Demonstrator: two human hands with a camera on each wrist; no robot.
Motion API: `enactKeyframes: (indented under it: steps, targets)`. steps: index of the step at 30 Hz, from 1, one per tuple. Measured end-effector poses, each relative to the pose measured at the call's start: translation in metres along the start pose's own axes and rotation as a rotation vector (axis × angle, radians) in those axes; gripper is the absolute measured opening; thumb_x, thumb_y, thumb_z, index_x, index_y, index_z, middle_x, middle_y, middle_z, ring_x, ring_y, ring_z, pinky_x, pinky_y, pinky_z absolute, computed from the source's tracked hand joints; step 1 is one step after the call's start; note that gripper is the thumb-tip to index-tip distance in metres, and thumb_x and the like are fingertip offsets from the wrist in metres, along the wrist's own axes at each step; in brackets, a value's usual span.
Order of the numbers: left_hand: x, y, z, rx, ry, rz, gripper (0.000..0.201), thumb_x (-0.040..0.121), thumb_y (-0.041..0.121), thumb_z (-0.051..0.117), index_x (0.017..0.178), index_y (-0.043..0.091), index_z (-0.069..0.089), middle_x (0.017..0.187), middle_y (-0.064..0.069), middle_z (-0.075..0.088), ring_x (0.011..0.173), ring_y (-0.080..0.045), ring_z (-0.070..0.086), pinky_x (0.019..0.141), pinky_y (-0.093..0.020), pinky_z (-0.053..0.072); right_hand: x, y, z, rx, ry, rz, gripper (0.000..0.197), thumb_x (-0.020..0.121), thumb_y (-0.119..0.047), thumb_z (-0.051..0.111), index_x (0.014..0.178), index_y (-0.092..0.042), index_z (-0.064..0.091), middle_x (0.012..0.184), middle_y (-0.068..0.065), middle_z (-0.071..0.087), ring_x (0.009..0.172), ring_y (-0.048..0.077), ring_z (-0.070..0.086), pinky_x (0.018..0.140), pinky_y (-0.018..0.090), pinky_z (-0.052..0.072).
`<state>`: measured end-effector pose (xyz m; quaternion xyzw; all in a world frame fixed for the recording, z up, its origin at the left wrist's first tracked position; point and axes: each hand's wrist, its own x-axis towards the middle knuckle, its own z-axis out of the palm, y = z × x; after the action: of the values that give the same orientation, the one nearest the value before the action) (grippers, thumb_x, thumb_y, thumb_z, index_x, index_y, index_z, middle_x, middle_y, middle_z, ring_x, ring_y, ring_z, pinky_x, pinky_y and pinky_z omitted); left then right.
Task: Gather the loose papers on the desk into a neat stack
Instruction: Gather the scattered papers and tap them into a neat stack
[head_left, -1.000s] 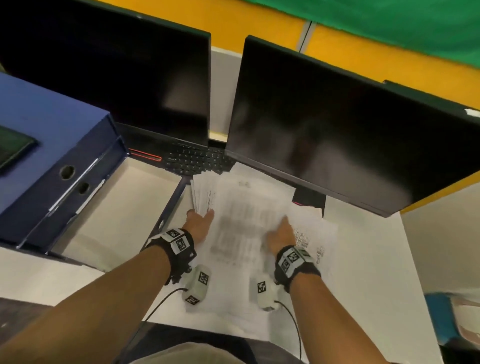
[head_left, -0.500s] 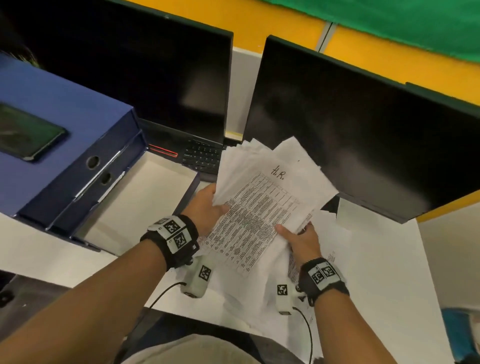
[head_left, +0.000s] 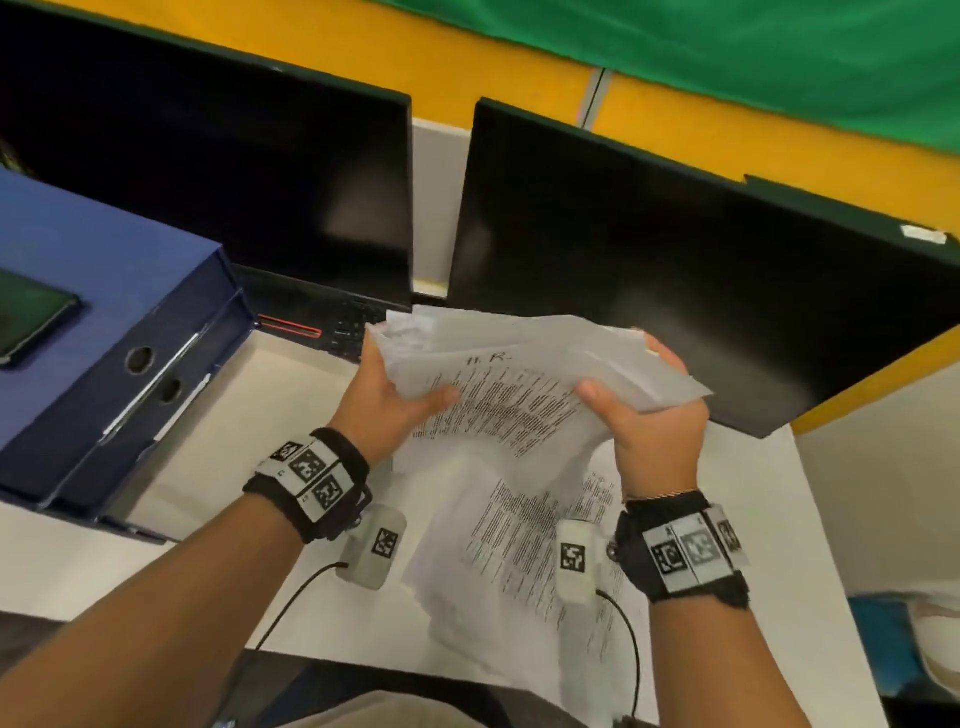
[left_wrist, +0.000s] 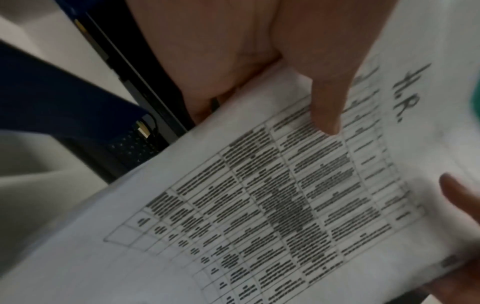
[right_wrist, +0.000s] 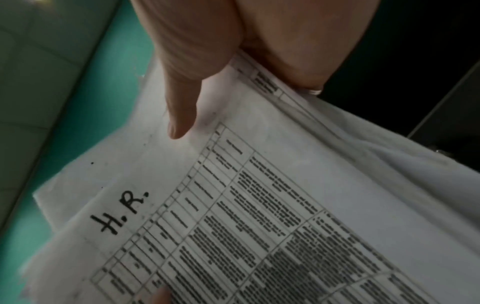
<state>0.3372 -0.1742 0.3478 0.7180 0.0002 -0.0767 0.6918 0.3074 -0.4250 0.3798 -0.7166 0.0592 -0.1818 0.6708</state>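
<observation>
White papers (head_left: 524, 374) sit bunched and raised above the desk (head_left: 737, 519), near its back edge by the monitors (head_left: 675, 270). Left hand (head_left: 384, 405) grasps their left side, right hand (head_left: 649, 426) their right, thumbs on the top sheet marked "H.R." More sheets (head_left: 519, 545) lie below, toward the front edge.

Your way forward is blocked by two dark monitors (head_left: 649, 270) standing close behind the lifted papers (head_left: 519, 395). To your left sit the blue box files (head_left: 104, 332) and an open tray (head_left: 249, 415) — no passage there. Bare counter (head_left: 810, 545) lies open on your right, though more sheets (head_left: 509, 561) cover the middle.
</observation>
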Motion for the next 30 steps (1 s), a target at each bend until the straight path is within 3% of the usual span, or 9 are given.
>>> enactKeyframes:
  steps: [3, 8, 12, 14, 17, 20, 23, 27, 30]
  targets:
    - [0.009, -0.015, 0.004, 0.032, 0.016, 0.018, 0.074, 0.072, 0.022, 0.086, 0.135, 0.018, 0.049, 0.124, 0.001, 0.067, 0.115, -0.013, 0.065, 0.095, -0.039, 0.055, 0.005, 0.007, 0.006, -0.004, 0.032, 0.031, 0.07, 0.063, -0.01, 0.091, 0.126, -0.019, 0.061, 0.122, 0.005, 0.065, 0.109, 0.016, 0.067, 0.085, 0.036, 0.059]
    - [0.014, -0.013, 0.008, -0.014, 0.13, 0.052, 0.048, 0.074, 0.01, 0.083, 0.118, 0.017, 0.066, 0.111, 0.001, 0.074, 0.105, -0.013, 0.069, 0.091, -0.039, 0.056, 0.002, 0.009, 0.018, 0.061, 0.069, 0.17, 0.04, 0.068, 0.004, 0.085, 0.102, -0.012, 0.07, 0.093, 0.001, 0.077, 0.089, 0.017, 0.074, 0.077, 0.039, 0.062]
    - [0.012, -0.016, 0.008, -0.004, 0.129, 0.048, 0.048, 0.074, 0.01, 0.083, 0.117, 0.016, 0.064, 0.108, 0.007, 0.072, 0.102, -0.007, 0.068, 0.085, -0.022, 0.056, -0.002, 0.018, 0.019, 0.046, 0.024, 0.188, 0.041, 0.069, 0.0, 0.086, 0.105, -0.009, 0.069, 0.096, 0.003, 0.077, 0.091, 0.019, 0.074, 0.074, 0.034, 0.062]
    - [0.008, -0.024, 0.012, 0.113, 0.11, -0.028, 0.047, 0.08, 0.015, 0.079, 0.123, 0.018, 0.059, 0.11, 0.018, 0.061, 0.101, -0.001, 0.059, 0.083, -0.011, 0.047, -0.009, 0.05, 0.014, -0.197, -0.043, 0.37, 0.064, 0.068, -0.013, 0.089, 0.124, -0.01, 0.059, 0.115, 0.003, 0.071, 0.105, 0.018, 0.069, 0.084, 0.033, 0.06]
    - [0.012, -0.034, 0.01, 0.146, 0.161, -0.066, 0.041, 0.086, 0.02, 0.072, 0.125, 0.014, 0.061, 0.11, 0.013, 0.062, 0.107, -0.009, 0.061, 0.082, -0.016, 0.047, -0.026, 0.11, -0.011, -0.85, 0.024, 0.81, 0.109, 0.066, -0.049, 0.086, 0.151, -0.014, 0.028, 0.153, 0.012, 0.037, 0.138, 0.032, 0.039, 0.109, 0.047, 0.039]
    - [0.022, -0.03, 0.001, 0.154, 0.202, -0.014, 0.039, 0.087, 0.021, 0.071, 0.125, 0.015, 0.064, 0.117, 0.007, 0.067, 0.11, -0.011, 0.063, 0.089, -0.022, 0.049, -0.053, 0.152, -0.028, -1.066, 0.125, 1.073, 0.122, 0.065, -0.063, 0.079, 0.154, -0.012, 0.014, 0.158, 0.015, 0.021, 0.143, 0.036, 0.024, 0.114, 0.054, 0.026]
    - [0.027, -0.02, -0.008, 0.142, 0.236, 0.037, 0.037, 0.087, 0.016, 0.071, 0.124, 0.016, 0.065, 0.113, 0.009, 0.068, 0.106, -0.007, 0.064, 0.085, -0.017, 0.047, -0.067, 0.172, -0.029, -1.139, 0.091, 1.022, 0.131, 0.06, -0.066, 0.08, 0.156, -0.016, 0.005, 0.159, 0.01, 0.015, 0.144, 0.033, 0.019, 0.112, 0.058, 0.025]
    - [0.028, -0.011, -0.016, 0.143, 0.254, 0.053, 0.039, 0.088, 0.017, 0.07, 0.126, 0.023, 0.062, 0.104, 0.022, 0.065, 0.09, 0.015, 0.058, 0.071, -0.004, 0.043, -0.063, 0.171, -0.034, -1.151, 0.123, 1.047, 0.139, 0.056, -0.068, 0.081, 0.156, -0.015, 0.001, 0.159, 0.012, 0.015, 0.143, 0.035, 0.019, 0.112, 0.057, 0.027]
    - [0.028, -0.009, -0.017, 0.116, 0.262, 0.06, 0.037, 0.088, 0.018, 0.07, 0.122, 0.029, 0.061, 0.096, 0.025, 0.064, 0.083, 0.021, 0.059, 0.066, 0.0, 0.042, -0.059, 0.17, -0.033, -1.193, 0.052, 1.006, 0.137, 0.057, -0.066, 0.082, 0.156, -0.017, 0.001, 0.156, 0.012, 0.019, 0.141, 0.033, 0.023, 0.109, 0.058, 0.03]
